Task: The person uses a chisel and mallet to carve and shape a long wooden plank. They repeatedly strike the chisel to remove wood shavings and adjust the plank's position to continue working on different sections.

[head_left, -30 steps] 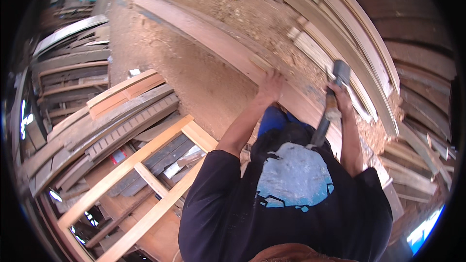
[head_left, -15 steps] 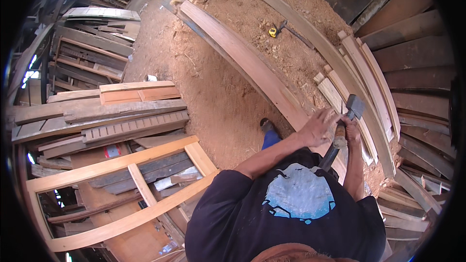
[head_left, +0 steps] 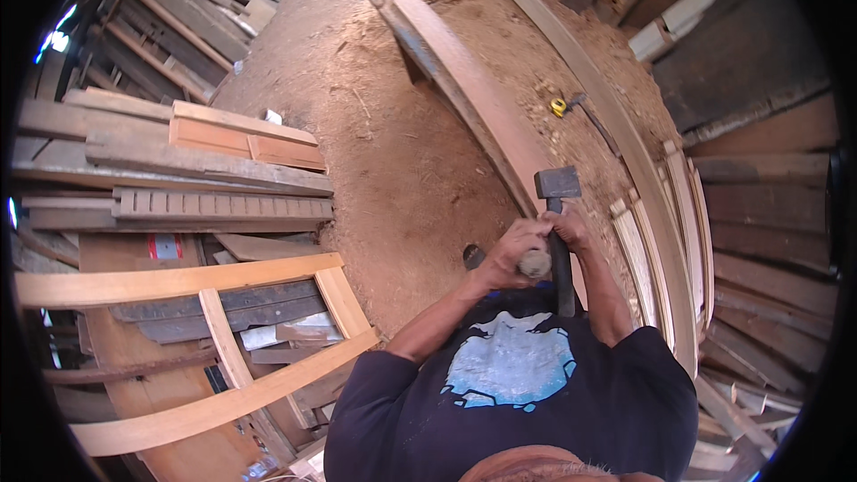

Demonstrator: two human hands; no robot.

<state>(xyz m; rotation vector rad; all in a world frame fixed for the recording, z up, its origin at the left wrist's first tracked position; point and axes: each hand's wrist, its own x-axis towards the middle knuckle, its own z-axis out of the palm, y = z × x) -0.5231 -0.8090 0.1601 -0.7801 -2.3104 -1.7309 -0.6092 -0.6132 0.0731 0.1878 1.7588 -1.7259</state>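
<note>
My left hand [head_left: 516, 248] is closed around a chisel [head_left: 535, 263]; the round butt of its wooden handle faces up, while its blade is hidden. Touching it on the right, my right hand [head_left: 572, 225] grips a hammer [head_left: 561, 259] by its dark handle, just under the blocky grey head [head_left: 558, 183]. The handle runs down toward my shirt. Both hands are over the near end of a long reddish plank [head_left: 473, 71], which lies on a darker beam [head_left: 420, 49] and stretches away to the far left.
A yellow tape measure [head_left: 559, 107] and a dark long-handled tool [head_left: 596, 125] lie on the sawdust right of the plank. Beyond them runs a long timber [head_left: 616, 107], with narrow strips [head_left: 636, 254] nearby. At left are stacked boards [head_left: 214, 174] and a pale wooden frame [head_left: 178, 281].
My left hand, open before, has closed on the chisel. Both hands and the hammer now appear farther left, with the hammer more upright. The whole view has also turned.
</note>
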